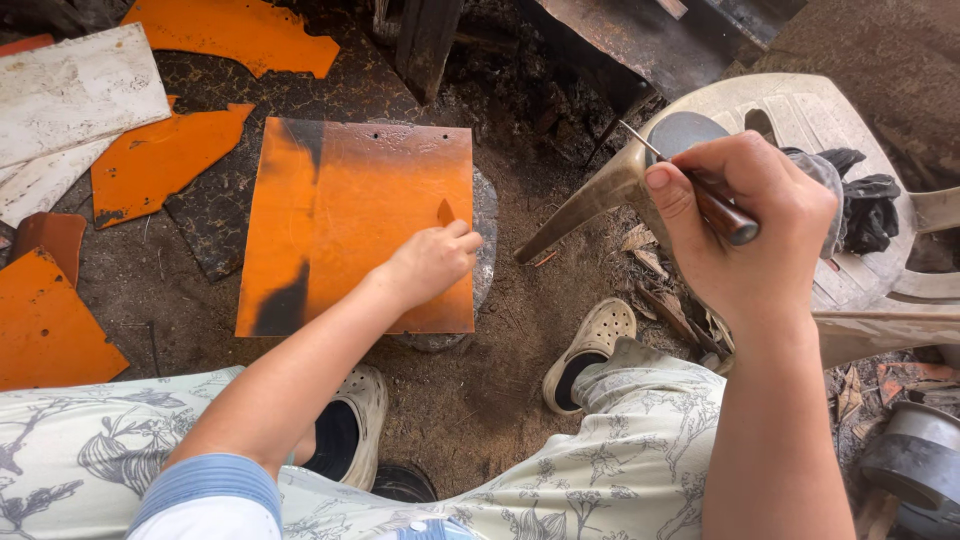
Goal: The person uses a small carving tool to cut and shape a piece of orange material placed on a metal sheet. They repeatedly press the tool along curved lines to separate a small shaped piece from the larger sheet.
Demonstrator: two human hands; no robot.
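Observation:
An orange sheet with black scorched patches [340, 215] lies on a flat stone [484, 215] on the dirt floor in front of me. My left hand [430, 262] rests on the sheet's right part, fingers curled beside a small leaf-shaped mark. My right hand [750, 225] is raised to the right, closed around a thin metal-tipped tool with a dark wooden handle [715, 205], its point aimed up and left. My legs in patterned trousers and pale clogs fill the bottom of the view.
Broken orange sheet pieces [160, 155] and white boards [75, 95] lie at the left. A beige plastic chair [800, 110] holding dark cloth [865, 205] stands at the right. A dark metal pot [920, 465] sits at the bottom right.

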